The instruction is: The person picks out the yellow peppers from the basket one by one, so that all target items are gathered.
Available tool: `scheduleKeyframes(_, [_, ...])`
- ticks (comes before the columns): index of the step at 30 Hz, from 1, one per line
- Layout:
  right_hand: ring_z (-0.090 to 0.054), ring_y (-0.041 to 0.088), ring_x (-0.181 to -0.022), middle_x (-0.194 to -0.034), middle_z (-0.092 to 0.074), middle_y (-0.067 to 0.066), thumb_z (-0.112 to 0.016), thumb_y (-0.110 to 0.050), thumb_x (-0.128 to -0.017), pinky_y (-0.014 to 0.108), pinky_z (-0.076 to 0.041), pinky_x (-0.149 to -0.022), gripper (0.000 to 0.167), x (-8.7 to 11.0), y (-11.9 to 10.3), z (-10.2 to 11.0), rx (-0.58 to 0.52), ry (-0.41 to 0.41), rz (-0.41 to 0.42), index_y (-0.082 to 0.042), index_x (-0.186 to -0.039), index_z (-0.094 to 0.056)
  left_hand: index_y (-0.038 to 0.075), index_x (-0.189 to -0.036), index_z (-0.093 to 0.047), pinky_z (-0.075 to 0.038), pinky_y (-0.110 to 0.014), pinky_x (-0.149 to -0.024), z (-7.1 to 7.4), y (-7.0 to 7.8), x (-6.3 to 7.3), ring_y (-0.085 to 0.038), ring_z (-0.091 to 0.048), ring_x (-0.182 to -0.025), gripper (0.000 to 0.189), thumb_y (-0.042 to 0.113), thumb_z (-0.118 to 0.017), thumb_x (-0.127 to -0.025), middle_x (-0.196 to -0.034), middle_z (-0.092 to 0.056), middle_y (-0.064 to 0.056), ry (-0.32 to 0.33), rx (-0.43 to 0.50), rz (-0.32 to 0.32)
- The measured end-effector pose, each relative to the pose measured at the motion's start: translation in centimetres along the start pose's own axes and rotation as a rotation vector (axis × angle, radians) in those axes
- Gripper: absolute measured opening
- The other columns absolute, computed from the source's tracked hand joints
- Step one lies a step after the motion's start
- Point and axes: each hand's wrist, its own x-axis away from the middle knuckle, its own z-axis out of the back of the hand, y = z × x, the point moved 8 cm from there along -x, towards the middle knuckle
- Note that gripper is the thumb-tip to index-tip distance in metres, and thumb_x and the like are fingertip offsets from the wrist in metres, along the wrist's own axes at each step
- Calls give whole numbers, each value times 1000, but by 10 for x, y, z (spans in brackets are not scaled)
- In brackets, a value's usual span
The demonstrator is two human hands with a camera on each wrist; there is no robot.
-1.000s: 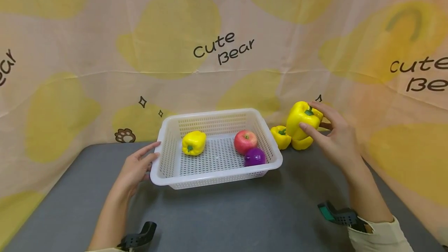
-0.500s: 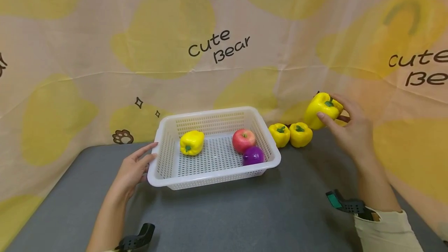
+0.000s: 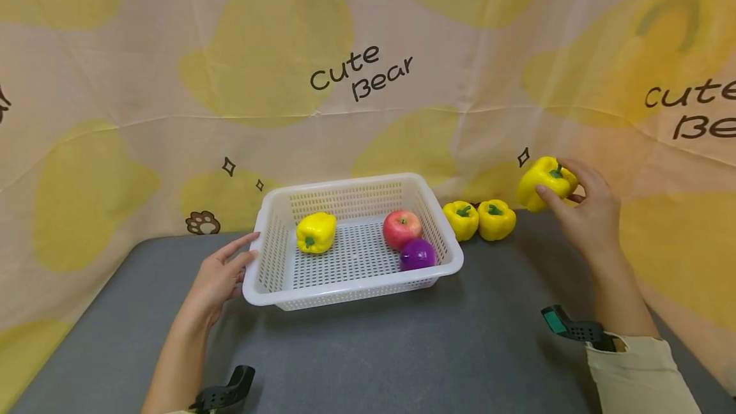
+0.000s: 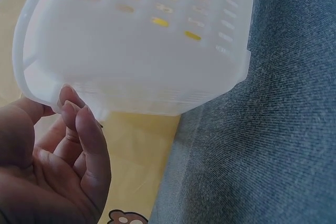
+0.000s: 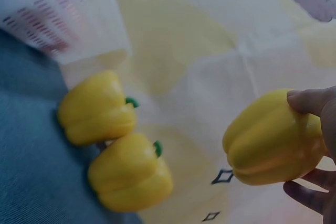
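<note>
My left hand (image 3: 214, 281) grips the left rim of a white perforated plastic basket (image 3: 356, 290); in the left wrist view its thumb and fingertips meet at the basket's edge. Inside lie a yellow bell pepper (image 3: 316, 235) on the left, a red apple (image 3: 401, 230) and a shiny purple ball-like piece (image 3: 418, 254) on the right. Off to the right, my right hand (image 3: 592, 216) holds another yellow bell pepper (image 3: 533, 189) above the table, between thumb and fingers, its green stem toward the palm.
Two more yellow bell peppers (image 3: 461, 221) stand side by side just right of the basket, near the back edge of the grey table (image 3: 368, 356). Behind the table hangs a printed cloth (image 3: 276, 145). Each wrist wears a black strap mount (image 3: 575, 329).
My right hand has carried its pepper rightward, from above the two standing peppers to beside them, uncovering both. My left hand stays on the basket, whose contents look unchanged.
</note>
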Motion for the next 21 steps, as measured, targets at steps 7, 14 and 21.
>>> scheduleKeyframes(7, [-51,11,-117,-141,-60,15,-77,-19,-89,1,-35,-75,52,1,24,-9,59,11,-48,-13,-138,-62,26,-157,-38,-61,-34,-74,0,-1,0,-9,-70,-89,57,40,-52,-104,-138,-57,-20,1,8,9])
scheduleKeyframes(14, [-51,38,-122,-143,-57,20,-74,-19,-91,0,-32,-74,53,4,36,-15,84,-24,-55,-6,-140,-59,26,-157,-38,-61,-34,-74,0,0,-1,-9,-70,-89,57,39,-52,-104,-139,-57,-21,-1,19,-3])
scheduleKeyframes(21, [-52,44,-127,-142,-56,25,-74,-20,-92,5,-30,-78,53,9,55,-24,125,-56,-61,-2,-139,-58,26,-157,-38,-61,-35,-76,0,0,-1,-10,-71,-91,57,40,-52,-104,-141,-56,-22,-3,26,0])
